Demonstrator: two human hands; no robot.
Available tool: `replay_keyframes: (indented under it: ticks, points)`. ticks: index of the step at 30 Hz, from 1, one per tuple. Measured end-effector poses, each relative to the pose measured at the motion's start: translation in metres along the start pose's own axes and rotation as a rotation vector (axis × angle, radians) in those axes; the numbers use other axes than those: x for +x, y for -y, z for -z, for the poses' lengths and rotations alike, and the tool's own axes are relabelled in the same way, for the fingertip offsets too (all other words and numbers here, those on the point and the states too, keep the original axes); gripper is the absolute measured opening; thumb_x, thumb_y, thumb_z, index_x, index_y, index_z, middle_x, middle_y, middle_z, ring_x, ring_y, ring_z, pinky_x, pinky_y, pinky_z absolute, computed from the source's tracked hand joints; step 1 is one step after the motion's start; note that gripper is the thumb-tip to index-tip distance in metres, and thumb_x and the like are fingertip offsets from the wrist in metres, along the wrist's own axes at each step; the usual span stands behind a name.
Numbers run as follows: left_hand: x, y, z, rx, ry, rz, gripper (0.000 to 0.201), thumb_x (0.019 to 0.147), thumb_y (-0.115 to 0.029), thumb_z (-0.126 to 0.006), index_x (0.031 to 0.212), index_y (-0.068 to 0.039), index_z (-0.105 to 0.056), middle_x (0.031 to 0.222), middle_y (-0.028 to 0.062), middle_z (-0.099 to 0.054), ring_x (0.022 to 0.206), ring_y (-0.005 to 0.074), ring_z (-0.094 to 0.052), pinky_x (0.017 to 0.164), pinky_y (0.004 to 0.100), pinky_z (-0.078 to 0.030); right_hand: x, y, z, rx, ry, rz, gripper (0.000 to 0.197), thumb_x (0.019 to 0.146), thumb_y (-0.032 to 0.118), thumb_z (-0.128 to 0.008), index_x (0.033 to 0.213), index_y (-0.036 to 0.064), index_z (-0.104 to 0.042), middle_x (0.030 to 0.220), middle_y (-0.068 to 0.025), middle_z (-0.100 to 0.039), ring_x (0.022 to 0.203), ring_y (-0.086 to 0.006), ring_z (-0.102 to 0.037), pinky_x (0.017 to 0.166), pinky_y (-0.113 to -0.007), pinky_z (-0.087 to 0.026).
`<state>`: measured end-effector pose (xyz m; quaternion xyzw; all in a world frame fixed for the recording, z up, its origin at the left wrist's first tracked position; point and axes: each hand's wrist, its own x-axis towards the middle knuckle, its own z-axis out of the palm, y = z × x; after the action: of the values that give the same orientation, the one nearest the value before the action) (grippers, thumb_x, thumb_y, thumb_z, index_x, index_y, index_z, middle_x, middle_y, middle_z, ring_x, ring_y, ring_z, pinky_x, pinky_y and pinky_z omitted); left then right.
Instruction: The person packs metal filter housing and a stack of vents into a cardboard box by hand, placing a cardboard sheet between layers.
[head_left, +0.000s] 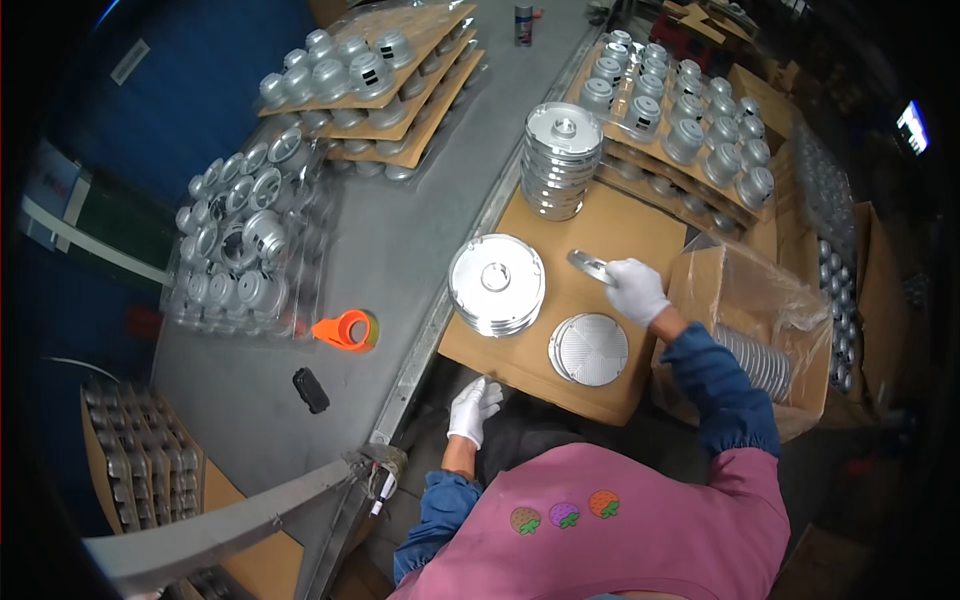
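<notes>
My right hand (637, 291), in a white glove, is closed on a narrow silver metal piece (592, 266), perhaps a disc seen edge-on. It is raised over a cardboard sheet (625, 235). Below that hand lies a round ribbed metal plate (588, 349). To its left is a stack of shiny round metal discs (497, 284) with a raised hub on top. A taller stack of the same kind of discs (563, 160) stands farther back. My left hand (473, 408), also gloved, is empty, its fingers stretched out by the cardboard's near edge.
At right, a lined carton (697, 275) holds a row of ribbed discs (752, 362). Trays of silver cup-shaped housings (685, 140) stand behind, with more on the left (365, 75). An orange tape dispenser (345, 330) and a black object (311, 390) lie on the grey bench (400, 240).
</notes>
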<state>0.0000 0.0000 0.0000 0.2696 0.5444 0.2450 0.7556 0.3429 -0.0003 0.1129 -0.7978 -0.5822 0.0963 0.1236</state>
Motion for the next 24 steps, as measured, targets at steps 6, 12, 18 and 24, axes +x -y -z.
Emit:
replay_keyframes:
  ticks: [6,12,18,24]
  points:
    - [0.016,-0.016,-0.009,0.096,0.103,0.087,0.030,0.095,-0.024,-0.051,0.115,-0.004,-0.060,0.099,0.0108,-0.066,0.086,0.0188,-0.065,0.070,0.0295,-0.051,0.053,-0.017,-0.084,-0.289,-0.277,0.458,0.005,0.072,0.010,-0.055,0.071,0.0111,-0.059,0.074,-0.0034,-0.059,0.075,-0.0230,-0.058,0.058,-0.035,-0.051]
    - [0.039,-0.010,-0.033,0.208,0.260,0.195,0.036,0.094,-0.026,-0.053,0.123,-0.005,-0.055,0.104,0.0093,-0.065,0.090,0.0182,-0.063,0.075,0.0284,-0.049,0.031,-0.018,-0.108,-0.005,-0.063,0.293,0.016,0.074,0.009,-0.057,0.089,0.0046,-0.061,0.099,-0.0133,-0.061,0.097,-0.0298,-0.057,0.081,-0.040,-0.049]
    - [0.061,-0.006,-0.075,0.472,0.441,0.122,0.064,0.091,-0.031,-0.056,0.141,-0.002,-0.030,0.123,0.0139,-0.049,0.090,0.0172,-0.056,0.075,0.0270,-0.047,-0.041,-0.016,-0.095,0.204,-0.360,-0.314,0.039,0.081,0.021,-0.059,0.114,0.0000,-0.056,0.118,-0.0197,-0.056,0.108,-0.0372,-0.052,0.091,-0.042,-0.044]
    - [0.081,0.005,-0.113,1.034,0.351,-0.359,0.075,0.083,-0.039,-0.061,0.139,0.002,-0.031,0.107,0.0218,-0.052,0.102,0.0317,-0.047,0.090,0.0363,-0.039,-0.113,-0.005,-0.126,0.198,-0.298,-0.667,0.047,0.085,0.032,-0.057,0.110,-0.0078,-0.052,0.111,-0.0296,-0.054,0.102,-0.0433,-0.053,0.089,-0.045,-0.042]
